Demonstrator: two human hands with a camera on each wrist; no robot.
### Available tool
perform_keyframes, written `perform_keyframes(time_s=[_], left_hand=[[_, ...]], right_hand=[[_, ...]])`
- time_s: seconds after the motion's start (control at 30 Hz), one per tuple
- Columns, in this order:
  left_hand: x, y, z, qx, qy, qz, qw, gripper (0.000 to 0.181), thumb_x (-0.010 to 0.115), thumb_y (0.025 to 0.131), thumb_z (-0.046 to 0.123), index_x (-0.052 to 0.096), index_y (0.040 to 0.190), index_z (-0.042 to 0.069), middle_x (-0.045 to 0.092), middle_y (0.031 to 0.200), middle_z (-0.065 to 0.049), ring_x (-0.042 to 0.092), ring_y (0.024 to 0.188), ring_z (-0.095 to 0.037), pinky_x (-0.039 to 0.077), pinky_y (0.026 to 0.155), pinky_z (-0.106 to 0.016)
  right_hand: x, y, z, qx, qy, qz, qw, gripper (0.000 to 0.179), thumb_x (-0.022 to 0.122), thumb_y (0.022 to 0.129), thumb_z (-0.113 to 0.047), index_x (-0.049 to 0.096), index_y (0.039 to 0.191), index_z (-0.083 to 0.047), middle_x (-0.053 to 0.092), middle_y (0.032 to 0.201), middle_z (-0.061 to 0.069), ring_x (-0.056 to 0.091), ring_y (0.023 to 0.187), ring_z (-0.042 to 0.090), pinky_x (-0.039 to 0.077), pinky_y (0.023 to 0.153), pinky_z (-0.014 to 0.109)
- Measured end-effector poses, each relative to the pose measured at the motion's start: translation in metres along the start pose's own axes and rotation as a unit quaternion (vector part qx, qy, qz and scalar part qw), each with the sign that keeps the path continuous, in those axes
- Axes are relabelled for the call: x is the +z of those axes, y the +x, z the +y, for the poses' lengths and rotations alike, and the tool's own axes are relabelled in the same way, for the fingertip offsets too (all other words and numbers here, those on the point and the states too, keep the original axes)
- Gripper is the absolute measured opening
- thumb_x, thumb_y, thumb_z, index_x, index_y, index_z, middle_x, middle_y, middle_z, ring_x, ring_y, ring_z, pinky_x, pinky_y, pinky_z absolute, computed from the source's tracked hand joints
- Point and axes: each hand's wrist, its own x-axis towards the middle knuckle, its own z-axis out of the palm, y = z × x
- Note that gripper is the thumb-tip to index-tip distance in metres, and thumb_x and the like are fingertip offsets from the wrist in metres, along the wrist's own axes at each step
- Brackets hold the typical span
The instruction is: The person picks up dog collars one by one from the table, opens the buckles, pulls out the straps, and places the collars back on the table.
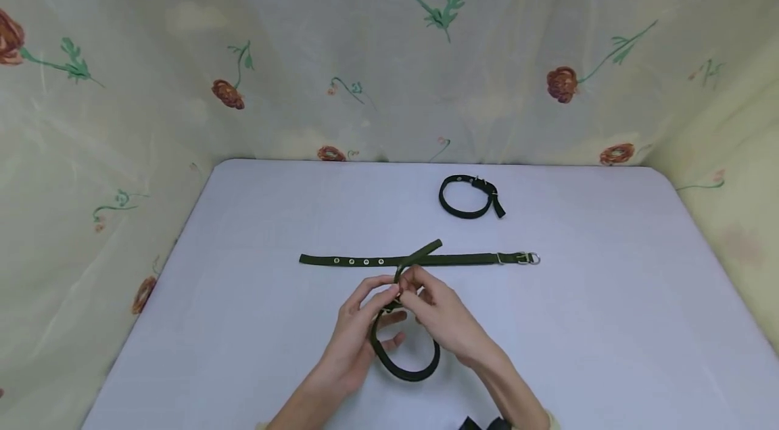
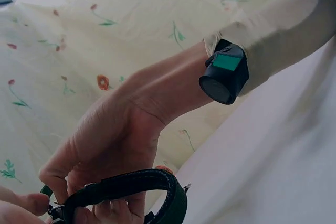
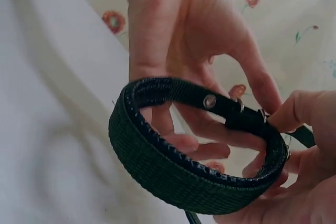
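A dark green webbing collar (image 1: 409,376) is looped and held above the table, its free tail angled up to the right. My left hand (image 1: 358,335) pinches it by the buckle with thumb and forefinger; the other fingers reach along the loop. On the opposite side, my right hand (image 1: 443,318) pinches the strap just above the buckle. In the right wrist view the collar (image 3: 173,187) shows a dark lining, a metal eyelet and the buckle, between the left hand (image 3: 184,35) and the right hand (image 3: 315,177). Fingers partly hide the buckle.
Behind the hands a second green collar (image 1: 456,259) lies straight, eyelets left, buckle and ring right. Farther back rests a buckled, looped collar (image 1: 464,214). A flowered cloth (image 1: 292,44) hangs around the white table (image 1: 231,322). Black objects (image 1: 483,424) show at the bottom edge.
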Motion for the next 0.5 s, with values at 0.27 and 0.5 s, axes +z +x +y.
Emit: perform_keyframes(time_s=[0.27,0.5], left_hand=[[0.002,0.002,-0.001,-0.003,-0.007,0.007,1.0,0.04,0.075,0.1,0.046,0.066,0.131,0.024,0.077,0.108,0.008,0.068,0.098,-0.018,0.06,0.079,-0.033],[-0.005,0.004,0.002,0.011,-0.004,0.011,0.9999,0.04,0.076,0.1,0.045,0.064,0.133,0.024,0.075,0.108,0.009,0.069,0.098,-0.018,0.06,0.083,-0.035]], right_hand=[[-0.004,-0.001,0.006,-0.017,-0.001,0.009,0.9998,0.011,0.059,0.107,-0.017,0.068,0.11,-0.012,0.058,0.104,0.005,0.059,0.088,0.019,0.048,0.08,0.029],[-0.011,-0.005,0.011,-0.045,-0.008,-0.002,0.9989,0.021,0.069,0.107,-0.029,0.071,0.124,-0.017,0.066,0.123,0.011,0.057,0.085,0.02,0.046,0.077,0.025]])
